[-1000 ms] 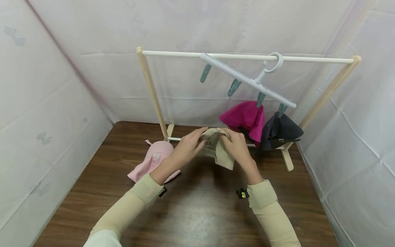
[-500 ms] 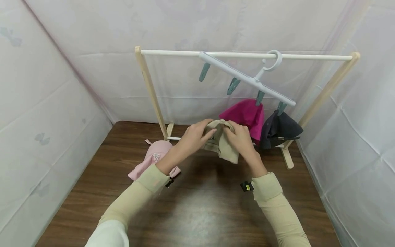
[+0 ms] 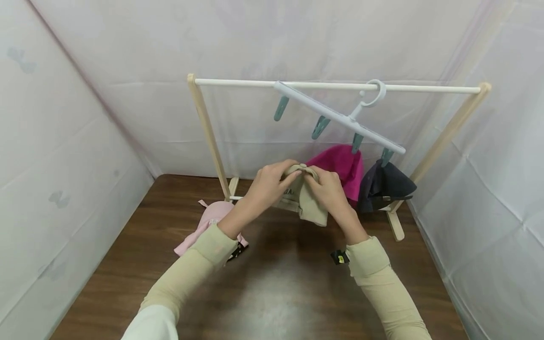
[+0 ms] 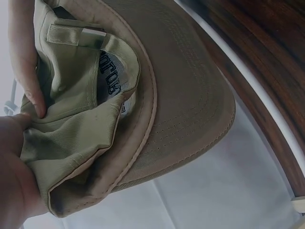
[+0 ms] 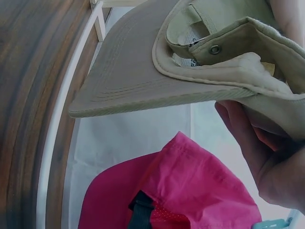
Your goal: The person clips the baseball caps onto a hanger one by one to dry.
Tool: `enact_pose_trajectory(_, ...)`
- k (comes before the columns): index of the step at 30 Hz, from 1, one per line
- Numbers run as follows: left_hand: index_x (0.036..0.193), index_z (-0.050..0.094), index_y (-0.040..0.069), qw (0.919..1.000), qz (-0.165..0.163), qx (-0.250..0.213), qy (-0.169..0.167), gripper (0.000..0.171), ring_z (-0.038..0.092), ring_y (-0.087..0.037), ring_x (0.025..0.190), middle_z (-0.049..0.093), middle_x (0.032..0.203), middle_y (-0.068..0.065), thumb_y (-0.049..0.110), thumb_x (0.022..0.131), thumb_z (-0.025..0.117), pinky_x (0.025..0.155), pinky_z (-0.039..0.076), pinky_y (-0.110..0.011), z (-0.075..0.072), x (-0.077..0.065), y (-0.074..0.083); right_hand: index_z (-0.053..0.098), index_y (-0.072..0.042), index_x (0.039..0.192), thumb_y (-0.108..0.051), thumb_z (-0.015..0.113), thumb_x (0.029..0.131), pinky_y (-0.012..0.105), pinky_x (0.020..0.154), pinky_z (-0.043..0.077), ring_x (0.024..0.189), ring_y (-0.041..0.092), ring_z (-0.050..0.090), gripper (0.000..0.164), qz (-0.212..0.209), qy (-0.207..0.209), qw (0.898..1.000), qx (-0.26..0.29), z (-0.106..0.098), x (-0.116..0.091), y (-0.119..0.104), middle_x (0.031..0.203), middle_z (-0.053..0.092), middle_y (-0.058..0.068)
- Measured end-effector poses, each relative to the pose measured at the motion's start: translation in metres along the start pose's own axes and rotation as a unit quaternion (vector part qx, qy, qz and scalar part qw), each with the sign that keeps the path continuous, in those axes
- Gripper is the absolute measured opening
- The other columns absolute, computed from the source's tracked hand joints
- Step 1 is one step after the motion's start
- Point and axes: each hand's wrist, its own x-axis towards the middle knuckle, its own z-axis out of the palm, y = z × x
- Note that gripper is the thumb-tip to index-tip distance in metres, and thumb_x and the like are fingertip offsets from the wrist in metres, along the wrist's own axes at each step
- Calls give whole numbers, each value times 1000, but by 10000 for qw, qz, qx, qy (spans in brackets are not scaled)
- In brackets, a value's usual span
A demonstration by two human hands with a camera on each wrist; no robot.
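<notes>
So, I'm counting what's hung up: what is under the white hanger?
Four teal clips, with the magenta cap and dark cap below the rightmost two. The right hand, holding the beige cap, hides some of the magenta cap.

Shows dark lettering on the beige cap, partly hidden and not surely readable, and a white mark on the pink cap, too small to read.

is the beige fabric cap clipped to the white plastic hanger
No, the left hand and right hand hold the beige fabric cap, apart from the teal plastic clips.
</notes>
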Motion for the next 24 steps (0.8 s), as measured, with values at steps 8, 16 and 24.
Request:
enact_pose_trajectory(8, 111, 68, 16, 9997, -109, 144, 186, 23, 60, -19, 67, 69, 84, -1, 34, 106, 55, 62, 50, -36, -6, 5, 0, 71, -9, 121, -30, 61, 104, 35, 64, 51, 74, 22, 62, 29, 41, 24, 9999, 159, 0, 3, -5, 97, 74, 10)
enact_pose_trajectory(16, 110, 68, 16, 9980, -560, 136, 264, 24, 63, -20, 69, 68, 80, -4, 36, 106, 56, 61, 51, -37, -9, 10, -3, 71, -9, 124, -25, 66, 101, 40, 71, 56, 85, 26, 69, 28, 81, 270, 9988, 399, -9, 0, -3, 109, 75, 12)
enact_pose_trajectory(24, 126, 66, 19, 9982, -572, -24, -151, 30, 62, -19, 70, 69, 87, -2, 37, 107, 53, 66, 52, -38, -7, 20, 2, 75, -7, 117, -22, 63, 103, 37, 64, 51, 74, 24, 67, 24, -264, 717, 9963, 392, -15, 3, 5, 100, 76, 12)
